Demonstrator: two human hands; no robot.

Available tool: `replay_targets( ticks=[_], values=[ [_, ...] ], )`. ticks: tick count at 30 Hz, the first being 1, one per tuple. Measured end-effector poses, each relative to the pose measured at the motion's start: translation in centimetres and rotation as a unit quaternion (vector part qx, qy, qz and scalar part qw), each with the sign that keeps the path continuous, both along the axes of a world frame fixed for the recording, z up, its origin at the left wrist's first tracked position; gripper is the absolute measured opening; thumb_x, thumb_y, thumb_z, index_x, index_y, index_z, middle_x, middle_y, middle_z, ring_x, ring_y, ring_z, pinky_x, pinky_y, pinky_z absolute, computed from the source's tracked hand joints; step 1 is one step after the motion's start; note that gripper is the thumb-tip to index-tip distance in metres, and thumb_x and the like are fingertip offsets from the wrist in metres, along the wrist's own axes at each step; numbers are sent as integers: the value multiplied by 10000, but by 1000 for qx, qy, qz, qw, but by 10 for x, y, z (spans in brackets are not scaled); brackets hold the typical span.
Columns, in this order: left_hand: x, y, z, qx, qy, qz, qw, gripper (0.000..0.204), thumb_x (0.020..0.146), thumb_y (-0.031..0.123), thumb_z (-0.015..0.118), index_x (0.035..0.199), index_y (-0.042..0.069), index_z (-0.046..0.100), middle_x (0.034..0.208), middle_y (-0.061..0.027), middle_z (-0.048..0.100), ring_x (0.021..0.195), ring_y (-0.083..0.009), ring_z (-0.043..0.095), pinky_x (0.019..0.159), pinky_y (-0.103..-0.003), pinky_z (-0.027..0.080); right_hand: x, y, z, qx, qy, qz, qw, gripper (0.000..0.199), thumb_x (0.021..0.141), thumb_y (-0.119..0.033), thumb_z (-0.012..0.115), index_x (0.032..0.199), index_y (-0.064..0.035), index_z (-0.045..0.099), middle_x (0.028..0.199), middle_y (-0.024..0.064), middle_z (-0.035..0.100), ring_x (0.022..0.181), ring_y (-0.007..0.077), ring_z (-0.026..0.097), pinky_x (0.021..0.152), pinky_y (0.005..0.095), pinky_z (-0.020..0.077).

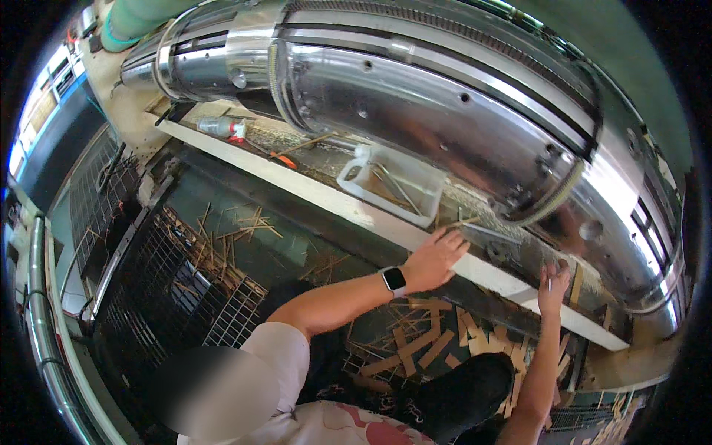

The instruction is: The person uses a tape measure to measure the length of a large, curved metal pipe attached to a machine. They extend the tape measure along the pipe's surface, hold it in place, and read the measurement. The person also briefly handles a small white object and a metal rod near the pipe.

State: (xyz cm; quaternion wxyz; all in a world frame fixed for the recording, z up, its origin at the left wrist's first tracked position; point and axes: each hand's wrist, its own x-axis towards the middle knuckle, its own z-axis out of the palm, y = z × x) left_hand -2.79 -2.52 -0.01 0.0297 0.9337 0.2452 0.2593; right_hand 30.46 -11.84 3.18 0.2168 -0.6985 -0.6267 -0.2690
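My left hand [439,258] lies on the white ledge [356,213], fingers stretched and spread, with nothing seen in it. Farther right, my right hand [554,288] is closed at the ledge's far side, with a thin, pale metal rod [549,283] showing between its fingers; its full shape is hidden. Beyond my left fingers a slim metal bar [489,234] lies in the dark trough behind the ledge. A cut-open translucent plastic jug [426,191] stands to the left of it, holding bent metal rods [395,185] that look like hex keys.
A large shiny steel cylinder [415,111] with bolt holes spans above the trough. Farther left lie a clear bottle with a red top [222,127] and an orange-handled tool [282,159]. Below the ledge, cardboard strips [423,345] litter the floor and metal grating [236,311].
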Motion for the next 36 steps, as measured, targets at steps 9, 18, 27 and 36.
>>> replay_targets(
  ticks=[9, 18, 27, 36],
  values=[
    [2, 3, -13, 9, -106, -8, 994, 664, 731, 169, 620, 1310, 17, 334, 1229, -157, 429, 1197, -299, 371, 1058, -429, 209, 34, 53, -8, -382, 65, 62, 920, 227, 807, -90, 535, 1024, -22, 537, 946, 228, 535, 902, 394, 512, 764, 425, 407],
    [13, 4, -25, 16, -224, -46, 973, 569, 679, 87, 606, 1217, -11, 446, 1142, -143, 497, 1118, -286, 448, 1027, -431, 272, 16, 45, 12, -478, 165, -56, 861, 482, 778, -433, 617, 1027, -24, 561, 1005, 216, 551, 931, 344, 538, 762, 417, 411],
    [6, 17, -20, 43, -153, -47, 986, 519, 638, 99, 650, 1135, 17, 525, 1037, -150, 563, 944, -315, 520, 854, -446, 382, 23, 62, -30, -471, 172, 70, 862, 757, 787, -636, 443, 1202, -5, 497, 1220, 222, 479, 1124, 359, 458, 939, 446, 369],
    [-2, 11, 1, 177, 277, 53, 943, 618, 802, 359, 571, 1266, -5, 387, 1255, -191, 418, 1174, -347, 385, 1016, -498, 253, -9, 46, 42, -403, 74, 145, 901, 444, 787, -521, 532, 784, -99, 672, 761, 103, 632, 797, 294, 606, 655, 429, 478]
  ],
)
